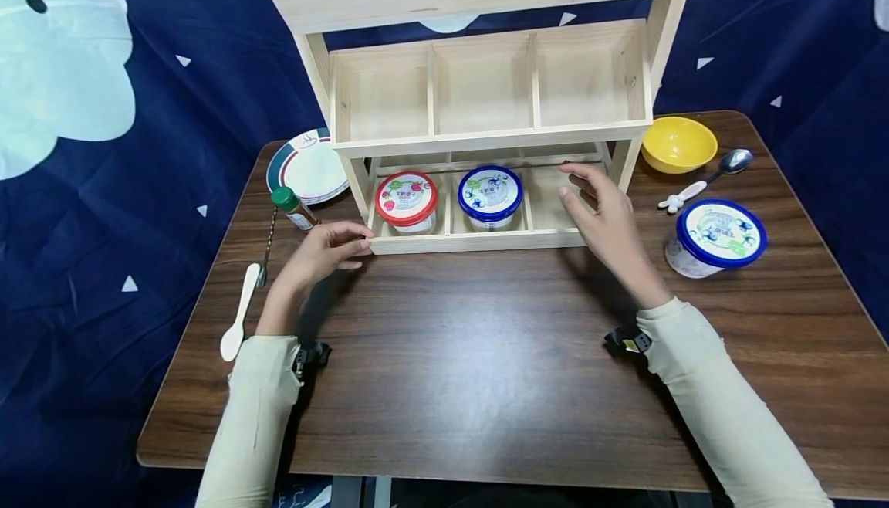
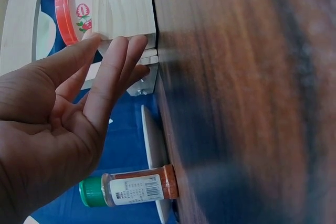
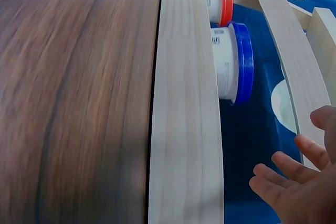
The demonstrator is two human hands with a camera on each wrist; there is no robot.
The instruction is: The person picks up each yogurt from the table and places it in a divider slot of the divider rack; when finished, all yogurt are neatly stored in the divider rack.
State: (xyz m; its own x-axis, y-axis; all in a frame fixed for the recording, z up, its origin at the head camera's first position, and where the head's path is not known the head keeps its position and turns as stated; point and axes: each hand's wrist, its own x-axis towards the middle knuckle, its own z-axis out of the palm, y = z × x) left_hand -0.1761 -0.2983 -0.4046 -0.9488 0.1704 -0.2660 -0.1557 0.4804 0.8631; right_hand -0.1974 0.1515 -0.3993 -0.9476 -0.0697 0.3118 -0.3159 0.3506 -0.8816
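Observation:
At the left front corner of the bottom wooden tray [image 1: 479, 242], my left hand [image 1: 322, 253] has its fingertips against the wood, fingers mostly straight. My right hand [image 1: 604, 211] is over the tray's right compartment, fingers loosely bent and holding nothing. A tub with a red lid [image 1: 407, 198] stands in the left compartment. The middle one holds a tub with a blue lid [image 1: 490, 193]. In the left wrist view, the thumb is by the tray corner [image 2: 126, 6], close to the red lid [image 2: 64, 9]. The right wrist view has the right fingers [image 3: 283, 174] spread apart, clear of both tubs.
Above rises a wooden shelf [image 1: 486, 137] with three compartments. To the right are a yellow bowl [image 1: 679, 145], a spoon [image 1: 701, 184] and another blue-lidded tub [image 1: 715, 238]. Plates [image 1: 309, 168], a green-capped spice bottle [image 1: 295, 208], a white spoon [image 1: 241, 311] and a thin twisted-handled utensil [image 1: 269, 242] lie left.

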